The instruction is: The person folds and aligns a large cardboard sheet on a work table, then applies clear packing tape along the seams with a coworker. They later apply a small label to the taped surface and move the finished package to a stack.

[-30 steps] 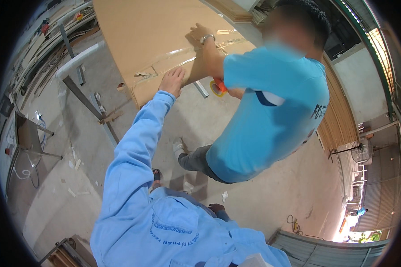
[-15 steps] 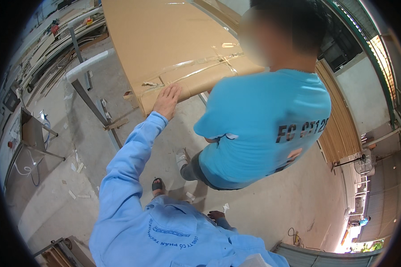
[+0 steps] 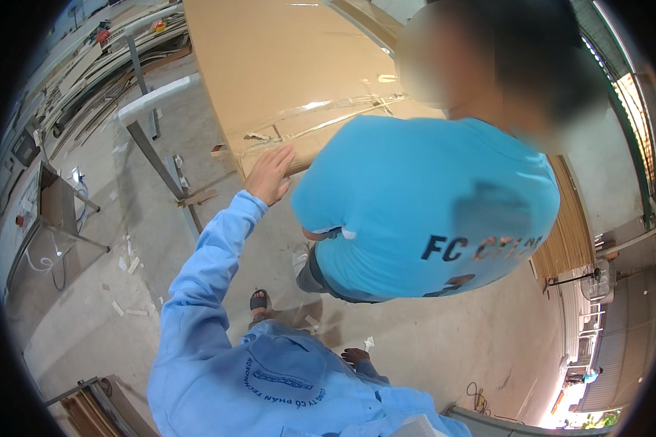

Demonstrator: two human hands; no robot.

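A co-worker in a bright blue short-sleeved T-shirt (image 3: 415,197), seen from the head camera, stands close at the person's right, back and shoulder blocking part of the near edge of a large, flat, brown cardboard package (image 3: 284,65). Beyond, at left, are a grey metal stand with a white-wrapped top bar (image 3: 160,98), piled long pale strips (image 3: 80,80) and a small metal table (image 3: 58,204); pale scraps (image 3: 133,265) litter the concrete floor. Tall brown panels (image 3: 570,218) stand at right.

The package lies ahead of the person, crossed by shiny clear tape and marked by a ragged torn patch near its corner. The left hand (image 3: 270,175) rests on that corner, fingers extended together; the right hand's state cannot be told.
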